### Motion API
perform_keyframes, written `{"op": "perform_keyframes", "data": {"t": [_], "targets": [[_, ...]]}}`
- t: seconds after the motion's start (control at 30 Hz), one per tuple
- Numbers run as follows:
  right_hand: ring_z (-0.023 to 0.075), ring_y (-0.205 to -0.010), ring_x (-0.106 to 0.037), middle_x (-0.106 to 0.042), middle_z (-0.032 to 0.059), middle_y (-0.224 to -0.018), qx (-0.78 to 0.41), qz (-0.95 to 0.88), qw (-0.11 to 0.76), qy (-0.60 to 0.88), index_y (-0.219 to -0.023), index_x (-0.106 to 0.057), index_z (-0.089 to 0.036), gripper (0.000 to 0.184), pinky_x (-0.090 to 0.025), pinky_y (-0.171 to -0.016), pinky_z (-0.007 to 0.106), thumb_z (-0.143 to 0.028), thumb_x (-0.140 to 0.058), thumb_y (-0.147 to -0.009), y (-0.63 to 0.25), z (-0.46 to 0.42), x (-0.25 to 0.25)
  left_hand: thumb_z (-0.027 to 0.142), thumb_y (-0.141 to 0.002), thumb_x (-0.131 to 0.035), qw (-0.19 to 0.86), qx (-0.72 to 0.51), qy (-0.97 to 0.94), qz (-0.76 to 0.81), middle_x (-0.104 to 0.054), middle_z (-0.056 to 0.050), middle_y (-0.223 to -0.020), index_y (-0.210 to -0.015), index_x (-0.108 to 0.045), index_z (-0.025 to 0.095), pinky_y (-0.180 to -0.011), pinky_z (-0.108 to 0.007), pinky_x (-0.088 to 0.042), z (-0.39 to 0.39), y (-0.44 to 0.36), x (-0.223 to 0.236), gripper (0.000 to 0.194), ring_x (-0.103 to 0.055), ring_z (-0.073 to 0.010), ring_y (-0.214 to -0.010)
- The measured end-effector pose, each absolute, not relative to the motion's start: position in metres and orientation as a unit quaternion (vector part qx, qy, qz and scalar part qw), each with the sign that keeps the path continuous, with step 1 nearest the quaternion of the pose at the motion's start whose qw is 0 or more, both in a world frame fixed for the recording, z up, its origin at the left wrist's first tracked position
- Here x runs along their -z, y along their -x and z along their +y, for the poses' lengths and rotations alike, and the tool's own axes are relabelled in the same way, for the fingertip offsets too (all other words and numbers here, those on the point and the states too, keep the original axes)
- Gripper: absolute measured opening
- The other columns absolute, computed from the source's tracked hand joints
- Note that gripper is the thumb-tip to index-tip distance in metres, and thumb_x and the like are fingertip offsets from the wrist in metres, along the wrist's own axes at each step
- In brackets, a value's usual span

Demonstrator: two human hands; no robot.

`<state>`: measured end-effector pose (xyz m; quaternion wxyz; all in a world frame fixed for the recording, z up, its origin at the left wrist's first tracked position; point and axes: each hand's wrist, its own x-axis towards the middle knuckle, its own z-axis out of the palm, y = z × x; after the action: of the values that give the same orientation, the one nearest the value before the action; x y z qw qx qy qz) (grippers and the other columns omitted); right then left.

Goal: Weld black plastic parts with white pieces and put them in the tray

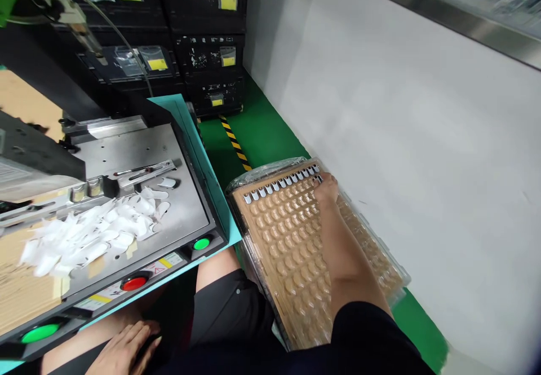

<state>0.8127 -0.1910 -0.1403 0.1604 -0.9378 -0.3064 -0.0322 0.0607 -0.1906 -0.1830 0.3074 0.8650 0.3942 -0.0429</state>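
My right hand reaches to the far end of a clear plastic blister tray with rows of moulded pockets. Its closed fingers are on a small white-and-dark piece at the right end of the second row. Similar small pieces fill the far row in a line. My left hand rests on my thigh, holding nothing, its fingers stretched out. To the left, a pile of thin white curved tabs lies on the machine's metal bed.
The machine's front panel bears green buttons and a red button. Black crates are stacked behind. A white wall borders the tray's right side. Yellow-and-black tape marks the green floor.
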Motion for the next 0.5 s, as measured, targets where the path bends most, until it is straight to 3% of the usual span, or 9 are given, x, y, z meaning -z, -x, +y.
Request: {"op": "perform_keyframes", "data": {"t": [0.13,0.27,0.4,0.5], "targets": [[0.0317,-0.115,-0.06,-0.068,0.0173,-0.127,0.053,-0.329,0.206,0.92,-0.126,-0.062,-0.015,0.037,-0.047,-0.106,0.047,-0.027,-0.054,-0.092,-0.787,-0.18,0.131,0.053,-0.102,-0.059,0.373,0.037,-0.83,0.413,-0.077,-0.005,-0.116,-0.11,-0.077,0.033,-0.101,-0.041,-0.062,-0.187,-0.098,0.134,0.027,-0.074,-0.0277,-0.112],[0.0263,-0.093,-0.064,-0.07,0.0139,-0.12,0.03,-0.413,0.315,0.854,-0.127,-0.063,-0.017,0.037,-0.055,-0.093,0.045,-0.033,-0.055,-0.094,-0.713,-0.142,0.115,0.042,-0.108,-0.051,0.425,-0.035,-0.812,0.399,-0.074,-0.009,-0.115,-0.11,-0.073,0.027,-0.099,-0.038,-0.06,-0.172,-0.125,0.089,0.026,-0.072,-0.0246,-0.11],[0.0242,-0.093,-0.066,-0.07,0.0104,-0.118,-0.069,-0.571,0.408,0.71,-0.125,-0.067,-0.024,0.03,-0.058,-0.084,0.04,-0.037,-0.057,-0.1,-0.589,-0.11,0.071,0.03,-0.108,-0.052,0.35,-0.139,-0.854,0.358,-0.073,-0.009,-0.118,-0.114,-0.067,0.026,-0.099,-0.041,-0.058,-0.149,-0.137,0.047,0.016,-0.07,-0.0238,-0.111],[0.0278,-0.112,-0.063,-0.069,0.0097,-0.123,-0.074,-0.687,0.384,0.613,-0.126,-0.071,-0.026,0.027,-0.054,-0.1,0.045,-0.03,-0.059,-0.102,-0.508,-0.09,0.037,0.025,-0.107,-0.055,0.23,-0.202,-0.894,0.327,-0.072,-0.008,-0.119,-0.119,-0.065,0.027,-0.096,-0.043,-0.055,-0.124,-0.146,0.018,0.016,-0.068,-0.0241,-0.109]]}}
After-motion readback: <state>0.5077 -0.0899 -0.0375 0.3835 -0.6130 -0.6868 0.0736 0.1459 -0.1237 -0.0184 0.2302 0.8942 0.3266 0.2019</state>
